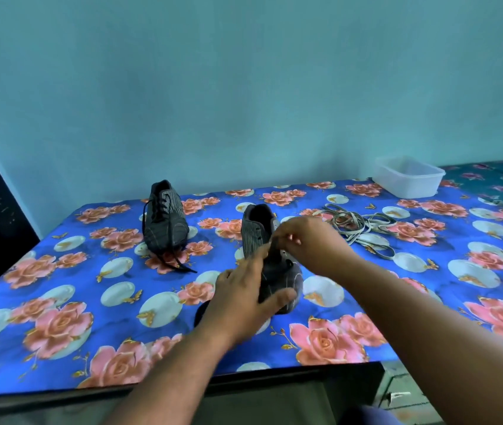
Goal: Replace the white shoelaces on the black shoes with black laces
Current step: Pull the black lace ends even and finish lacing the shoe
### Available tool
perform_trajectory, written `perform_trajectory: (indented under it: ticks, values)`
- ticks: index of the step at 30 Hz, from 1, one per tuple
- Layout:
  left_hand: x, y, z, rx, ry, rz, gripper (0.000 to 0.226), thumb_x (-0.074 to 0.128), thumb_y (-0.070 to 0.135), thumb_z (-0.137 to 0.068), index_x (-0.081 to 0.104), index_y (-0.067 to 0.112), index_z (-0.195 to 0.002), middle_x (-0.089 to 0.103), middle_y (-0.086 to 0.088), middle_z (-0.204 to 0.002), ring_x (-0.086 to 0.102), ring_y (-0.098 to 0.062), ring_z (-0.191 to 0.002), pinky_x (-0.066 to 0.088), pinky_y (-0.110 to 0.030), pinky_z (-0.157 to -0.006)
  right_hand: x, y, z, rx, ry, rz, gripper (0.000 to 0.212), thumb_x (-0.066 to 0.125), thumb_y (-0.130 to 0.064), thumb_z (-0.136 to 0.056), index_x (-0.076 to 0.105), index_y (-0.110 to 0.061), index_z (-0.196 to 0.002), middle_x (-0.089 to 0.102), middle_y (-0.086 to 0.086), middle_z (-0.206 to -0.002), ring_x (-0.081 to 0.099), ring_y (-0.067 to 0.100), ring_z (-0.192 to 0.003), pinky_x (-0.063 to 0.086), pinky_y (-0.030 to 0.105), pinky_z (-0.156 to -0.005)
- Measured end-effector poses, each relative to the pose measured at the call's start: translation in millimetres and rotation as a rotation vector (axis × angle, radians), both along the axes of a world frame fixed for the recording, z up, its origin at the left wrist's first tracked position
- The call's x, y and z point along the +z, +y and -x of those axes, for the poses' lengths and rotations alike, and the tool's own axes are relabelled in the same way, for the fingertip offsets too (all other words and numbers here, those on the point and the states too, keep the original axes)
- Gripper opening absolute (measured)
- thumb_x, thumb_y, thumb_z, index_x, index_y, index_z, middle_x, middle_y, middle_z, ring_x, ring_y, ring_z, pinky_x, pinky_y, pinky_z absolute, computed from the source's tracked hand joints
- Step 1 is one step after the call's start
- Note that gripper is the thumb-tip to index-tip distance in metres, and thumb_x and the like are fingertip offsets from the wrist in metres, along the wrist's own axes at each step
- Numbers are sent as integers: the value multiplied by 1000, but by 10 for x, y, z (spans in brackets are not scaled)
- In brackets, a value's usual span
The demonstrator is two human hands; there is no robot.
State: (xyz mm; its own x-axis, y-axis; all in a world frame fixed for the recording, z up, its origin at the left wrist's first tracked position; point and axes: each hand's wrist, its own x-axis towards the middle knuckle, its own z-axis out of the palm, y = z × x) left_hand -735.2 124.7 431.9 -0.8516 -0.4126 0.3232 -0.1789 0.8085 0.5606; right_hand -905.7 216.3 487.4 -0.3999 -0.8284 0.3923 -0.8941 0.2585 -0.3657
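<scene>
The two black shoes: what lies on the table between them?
Head view: only bare floral tablecloth lies between the left shoe and the right shoe.

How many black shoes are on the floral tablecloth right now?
2. One black striped shoe with black laces stands alone at the back left; the other black shoe is nearer, between the left hand and right hand.
</scene>
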Motion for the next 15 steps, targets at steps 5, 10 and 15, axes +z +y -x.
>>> perform_trajectory:
  ticks: [5, 10, 15]
  values:
    - [-19, 17, 34, 97, -75, 42, 91, 63, 68, -86, 18, 37, -158, 35, 18, -159, 32, -7, -139, 18, -42, -120, 428, 107, 110, -87, -458, 392, 17, 67, -15, -94, 77, -24, -85, 68, 4, -73, 47, 11, -58, 36, 27, -56]
    - [-67, -20, 64, 73, -118, 122, 84, 52, 77, -86, 25, 35, -154, 37, 14, -156, 37, -6, -141, 9, -49, -121, 814, 328, 402, -268, -692, 784, 31, 53, 1, -89, 74, -19, -78, 73, -11, -80, 51, 6, -51, 43, 24, -54]
    - [-65, -5, 82, 80, -118, 131, 76, 49, 77, -86, 37, 33, -148, 39, 16, -151, 41, -5, -136, 9, -48, -121, 652, 562, 805, -504, -840, 751, 6, 66, -14, -94, 68, -15, -88, 70, 8, -89, 51, 19, -58, 47, 34, -55]
